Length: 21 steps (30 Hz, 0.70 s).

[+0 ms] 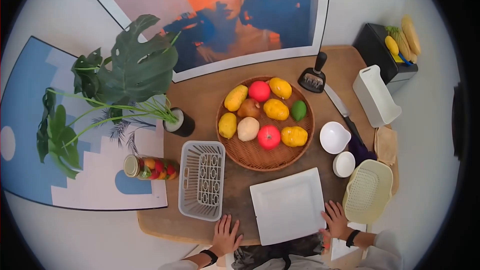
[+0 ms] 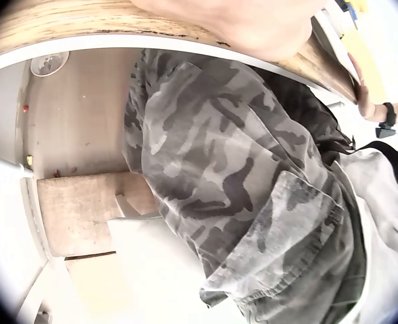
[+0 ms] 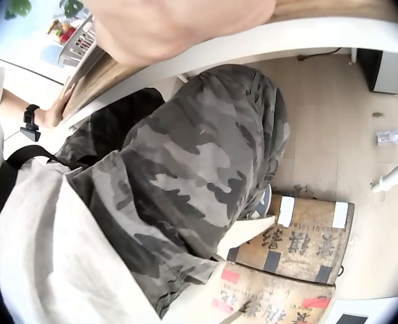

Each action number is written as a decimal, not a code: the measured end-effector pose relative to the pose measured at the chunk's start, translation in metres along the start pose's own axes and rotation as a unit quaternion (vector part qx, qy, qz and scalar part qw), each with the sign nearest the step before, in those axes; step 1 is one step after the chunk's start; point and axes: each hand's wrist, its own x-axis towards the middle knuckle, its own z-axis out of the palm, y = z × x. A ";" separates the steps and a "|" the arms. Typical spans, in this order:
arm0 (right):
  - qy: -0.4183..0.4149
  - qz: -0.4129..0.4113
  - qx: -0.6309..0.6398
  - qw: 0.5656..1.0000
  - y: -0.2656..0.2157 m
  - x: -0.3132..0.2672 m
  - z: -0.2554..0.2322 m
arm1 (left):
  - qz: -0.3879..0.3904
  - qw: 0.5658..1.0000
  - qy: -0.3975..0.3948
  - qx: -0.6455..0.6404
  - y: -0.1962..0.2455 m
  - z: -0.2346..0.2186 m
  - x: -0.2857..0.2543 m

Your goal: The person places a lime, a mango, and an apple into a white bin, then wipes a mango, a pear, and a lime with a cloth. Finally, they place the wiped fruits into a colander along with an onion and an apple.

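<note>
My left hand (image 1: 226,235) rests on the table's front edge with its fingers spread, just below the grey plastic basket (image 1: 202,180). Beside the right edge of a square white plate (image 1: 288,206), my right hand (image 1: 336,220) lies with fingers extended. Neither hand holds anything. Behind the plate sits a round wicker tray (image 1: 245,157) of fruit and vegetables, among them a red tomato (image 1: 269,137), a potato (image 1: 248,129), an onion (image 1: 249,108) and a green lime (image 1: 299,110). A pale yellow colander basket (image 1: 368,190) stands right of my right hand.
A glass jar (image 1: 152,167) and a potted plant (image 1: 179,122) stand left. Two white bowls (image 1: 335,137), a knife (image 1: 345,111), a black-handled grater (image 1: 312,77) and a white bin (image 1: 376,96) are at right. A cardboard box (image 3: 293,239) lies under the table.
</note>
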 end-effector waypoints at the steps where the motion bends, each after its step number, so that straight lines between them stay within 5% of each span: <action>1: 0.001 -0.003 -0.007 1.000 0.000 0.001 0.001 | 0.000 1.000 -0.001 0.000 -0.001 0.001 0.000; 11: 0.012 -0.015 -0.060 0.998 -0.008 0.007 -0.009 | 0.025 0.999 0.030 -0.001 -0.001 0.000 0.003; 21: 0.117 -0.045 -0.080 0.989 -0.023 0.004 -0.016 | 0.052 0.993 0.101 0.040 0.009 0.005 0.002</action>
